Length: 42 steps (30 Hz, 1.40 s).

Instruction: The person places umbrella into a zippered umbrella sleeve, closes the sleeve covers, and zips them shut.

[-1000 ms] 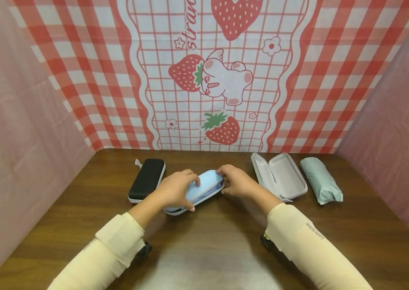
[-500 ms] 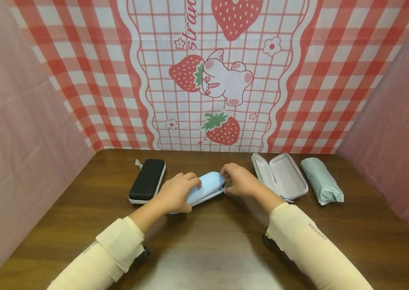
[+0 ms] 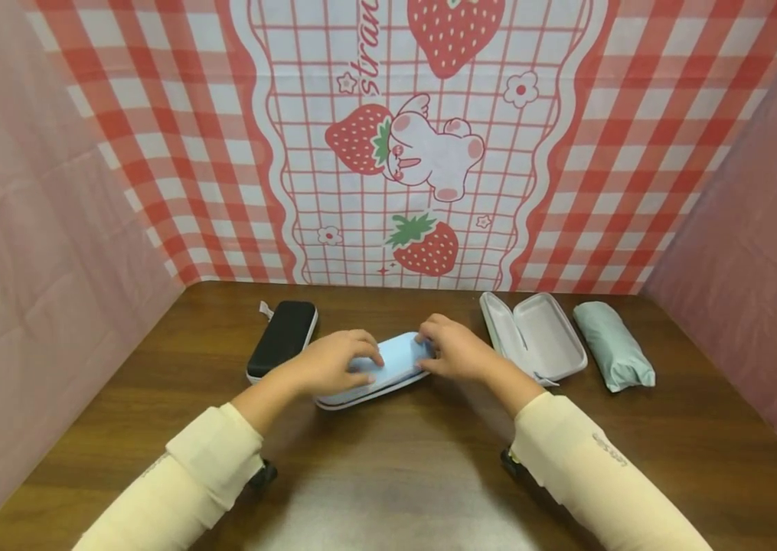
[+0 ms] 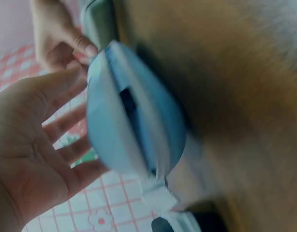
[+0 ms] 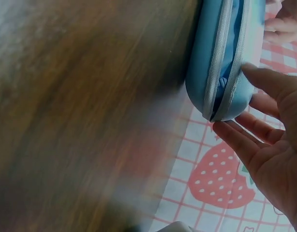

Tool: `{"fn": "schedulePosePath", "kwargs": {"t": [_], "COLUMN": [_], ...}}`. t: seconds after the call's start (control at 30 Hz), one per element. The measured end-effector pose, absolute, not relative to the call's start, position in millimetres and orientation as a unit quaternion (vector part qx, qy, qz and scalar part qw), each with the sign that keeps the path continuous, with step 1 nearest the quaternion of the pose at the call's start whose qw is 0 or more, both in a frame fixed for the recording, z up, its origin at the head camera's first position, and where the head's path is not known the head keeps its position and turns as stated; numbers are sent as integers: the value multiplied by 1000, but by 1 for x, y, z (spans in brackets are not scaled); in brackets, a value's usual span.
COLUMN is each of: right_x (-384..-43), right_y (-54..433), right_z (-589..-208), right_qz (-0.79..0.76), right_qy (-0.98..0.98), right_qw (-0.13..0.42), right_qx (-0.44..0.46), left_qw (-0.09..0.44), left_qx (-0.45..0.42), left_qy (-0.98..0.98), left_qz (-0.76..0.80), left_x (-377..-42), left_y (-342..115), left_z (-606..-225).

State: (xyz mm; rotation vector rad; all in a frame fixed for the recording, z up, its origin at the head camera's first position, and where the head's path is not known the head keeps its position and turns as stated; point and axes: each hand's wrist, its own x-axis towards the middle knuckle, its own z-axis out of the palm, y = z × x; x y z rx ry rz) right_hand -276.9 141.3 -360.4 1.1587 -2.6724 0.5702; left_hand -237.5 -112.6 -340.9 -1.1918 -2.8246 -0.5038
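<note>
A light blue zip case (image 3: 398,356) lies on the table between both hands, lid down over its base. Its white zipper is undone, and a narrow gap shows along the front edge; something dark is visible inside it in the left wrist view. My left hand (image 3: 329,363) touches the lid's left part with spread fingers. At the far right end, my right hand (image 3: 457,352) touches the case; the right wrist view shows the thumb at the zipper edge and nearly straight fingers along the end.
A black zip case (image 3: 282,337) lies left of the blue one, close to the left hand. Right of the right hand, a grey zip case (image 3: 550,337) lies spread open. Beyond it is a pale green soft bundle (image 3: 612,344). A checked strawberry cloth (image 3: 429,249) hangs behind the table.
Lid and base of the blue zip case have come closer together at the right end. My left fingers have loosened on the lid, and my right fingers have shifted further over its end.
</note>
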Motion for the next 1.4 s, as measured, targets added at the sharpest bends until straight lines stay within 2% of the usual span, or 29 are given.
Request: {"fn": "schedulePosePath", "kwargs": {"t": [0.13,0.4,0.57,0.83,1.17,1.3,1.4], "right_x": [-275,-270,-266,-262,-255,-254,-254], "right_y": [142,143,144,148,150,150,151], "right_z": [-361,-357,-356,-356,-356,-357,-358], "right_qz": [192,183,175,158,162,164,165], "right_qy": [-891,-893,-888,-883,-869,-867,-866], "right_qw": [101,104,121,129,146,148,145], "right_qx": [398,398,408,422,445,448,448], "left_qw": [-46,-218,-286,-307,-349,-333,-302], "left_qx": [-354,-257,-230,-200,-146,-134,-132], "left_qy": [-906,-897,-881,-864,-846,-866,-886], "left_qz": [-227,-286,-301,-344,-376,-349,-328], "left_x": [-248,-274,-276,-272,-267,-263,-258], "left_y": [-118,-120,-127,-130,-126,-116,-110], "left_z": [-331,-328,-334,-347,-346,-344,-343]}}
